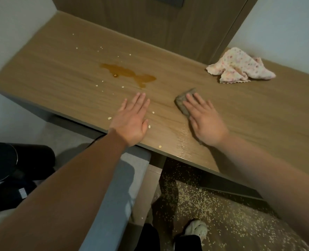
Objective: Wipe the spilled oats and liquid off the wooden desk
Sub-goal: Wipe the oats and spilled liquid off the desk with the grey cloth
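While pressing grey cloth point(183, 98) at centre right under flat, straight-fingered right hand point(206, 122), rests left hand point(132, 120) open on bench point(240, 109); brown liquid point(126, 73), scattered oats point(109, 118) left of centre.

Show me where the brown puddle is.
Head view: the brown puddle lies on the desk just beyond the left hand, left of the grey cloth.

- Puddle point(128, 74) lay mid-desk point(258, 115); bare wood ringed it, with only stray oat flakes point(110, 118).
- Nearer than puddle: left hand point(132, 120) lay flat, barring the front-edge approach.
- Right of puddle: right hand point(206, 122) lay flat on grey cloth point(181, 103); beyond, open wood up to crumpled pink towel point(240, 68).
- Behind puddle: upright wooden panel point(150, 24) closed the far side.
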A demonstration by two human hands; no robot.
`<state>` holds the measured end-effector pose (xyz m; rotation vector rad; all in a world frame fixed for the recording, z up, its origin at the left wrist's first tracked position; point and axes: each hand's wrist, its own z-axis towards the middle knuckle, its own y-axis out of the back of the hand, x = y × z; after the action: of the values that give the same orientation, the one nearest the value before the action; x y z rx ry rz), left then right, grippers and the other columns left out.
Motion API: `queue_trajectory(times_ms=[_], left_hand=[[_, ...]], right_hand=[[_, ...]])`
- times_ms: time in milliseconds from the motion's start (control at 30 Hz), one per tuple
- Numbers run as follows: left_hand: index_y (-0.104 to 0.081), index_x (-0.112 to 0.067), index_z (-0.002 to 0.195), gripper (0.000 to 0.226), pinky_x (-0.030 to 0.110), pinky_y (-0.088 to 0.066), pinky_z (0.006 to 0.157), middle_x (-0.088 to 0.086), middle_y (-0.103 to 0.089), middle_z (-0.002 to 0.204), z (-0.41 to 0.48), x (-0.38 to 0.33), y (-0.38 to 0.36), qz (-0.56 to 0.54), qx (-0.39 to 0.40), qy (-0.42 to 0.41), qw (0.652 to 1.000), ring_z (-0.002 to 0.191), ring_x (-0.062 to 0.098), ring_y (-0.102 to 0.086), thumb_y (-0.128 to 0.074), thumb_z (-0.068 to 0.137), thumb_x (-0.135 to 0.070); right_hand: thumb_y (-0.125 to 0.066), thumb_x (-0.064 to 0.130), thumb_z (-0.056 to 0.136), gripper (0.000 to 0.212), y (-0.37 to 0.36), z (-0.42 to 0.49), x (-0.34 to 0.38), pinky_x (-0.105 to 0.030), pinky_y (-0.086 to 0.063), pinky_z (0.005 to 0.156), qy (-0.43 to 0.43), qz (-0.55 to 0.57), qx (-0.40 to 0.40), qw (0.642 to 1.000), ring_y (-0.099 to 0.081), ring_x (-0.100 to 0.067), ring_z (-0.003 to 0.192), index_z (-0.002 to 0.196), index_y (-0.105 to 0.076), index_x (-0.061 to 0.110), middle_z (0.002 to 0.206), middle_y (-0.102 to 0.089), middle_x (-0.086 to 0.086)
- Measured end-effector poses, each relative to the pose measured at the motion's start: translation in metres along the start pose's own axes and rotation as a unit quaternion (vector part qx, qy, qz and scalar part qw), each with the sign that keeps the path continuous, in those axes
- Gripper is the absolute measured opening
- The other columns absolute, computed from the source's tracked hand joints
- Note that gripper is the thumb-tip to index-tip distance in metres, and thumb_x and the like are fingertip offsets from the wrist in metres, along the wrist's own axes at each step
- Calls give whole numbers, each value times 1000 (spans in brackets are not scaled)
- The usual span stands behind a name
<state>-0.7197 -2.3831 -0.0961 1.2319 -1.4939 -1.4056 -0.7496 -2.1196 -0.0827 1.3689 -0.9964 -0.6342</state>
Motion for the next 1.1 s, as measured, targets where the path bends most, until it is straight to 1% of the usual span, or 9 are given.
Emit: queue_trajectory(times_ms=[167, 233, 367, 433, 600, 667, 800, 1033, 1100], left_hand=[[0, -13, 155, 65, 45, -3, 123, 7, 6, 163, 0, 1, 1, -3, -3, -7, 1000, 151, 20, 8, -19, 100, -40], [0, -13, 155, 64, 46, -3, 123, 8, 5, 163, 0, 0, 2, -1, -3, -10, 1000, 151, 21, 8, -20, 100, -40], [1, -12, 155, 65, 44, 0, 123, 8, 8, 163, 0, -1, 5, -10, -1, -9, 1000, 150, 20, 10, -20, 100, -39], [1, -12, 155, 65, 44, 1, 123, 8, 7, 163, -1, -1, 4, -16, -3, -9, 1000, 150, 20, 10, -22, 101, -39], [2, -12, 156, 66, 44, 0, 123, 7, 9, 163, -1, 0, 4, -19, 2, -6, 1000, 150, 19, 11, -23, 101, -39], [1, -12, 156, 66, 43, 2, 122, 7, 8, 163, -2, -1, 5, -20, 0, -5, 1000, 150, 19, 11, -24, 101, -39], [5, -12, 155, 67, 42, 5, 122, 6, 13, 162, -2, -1, 7, -17, 16, -1, 1000, 149, 18, 15, -24, 101, -39], [10, -14, 155, 70, 42, 11, 118, 5, 26, 158, 3, -2, 10, -6, 63, 17, 998, 147, 18, 22, -26, 101, -39], [9, -17, 155, 72, 40, 14, 117, 2, 26, 159, 4, 0, 14, -45, 59, 34, 997, 147, 16, 22, -33, 100, -37]], right_hand=[[-44, 11, 98, 54, -3, 8, -1, -50, -11, 122, -127, 50, -63, 989, -8, -25, 151, 151, -34, 17, 162, -20, -4], [-43, 12, 97, 56, -9, -10, 20, -48, -10, 122, -84, 43, -52, 994, -7, -24, 151, 152, -32, 17, 161, -19, -4], [-30, 26, 99, 53, -5, -36, 13, -42, -3, 120, 86, 18, 33, 996, -4, -18, 150, 152, -29, 22, 161, -16, 2], [-30, 25, 100, 53, 0, -22, 2, -46, -4, 121, 37, 24, 24, 999, -3, -17, 150, 152, -28, 24, 161, -16, 3], [-36, 18, 100, 57, -10, 51, 41, -48, -6, 121, -223, 19, -65, 973, -2, -26, 151, 155, -22, 15, 164, -11, -8], [-34, 19, 100, 58, -16, 54, 58, -47, -4, 120, -206, 13, -69, 976, -1, -27, 151, 155, -18, 13, 164, -8, -10], [-36, 16, 101, 57, -8, 27, 46, -41, -1, 119, -56, -3, -13, 998, 0, -22, 151, 156, -18, 15, 164, -8, -4], [-33, 17, 99, 60, -5, 125, 45, -46, -6, 122, -189, 21, -63, 980, -3, -27, 151, 156, -17, 9, 164, -9, -10], [-32, 18, 98, 61, -6, 145, 61, -45, -4, 122, -176, 22, -60, 982, -1, -27, 151, 156, -14, 9, 164, -7, -11]])
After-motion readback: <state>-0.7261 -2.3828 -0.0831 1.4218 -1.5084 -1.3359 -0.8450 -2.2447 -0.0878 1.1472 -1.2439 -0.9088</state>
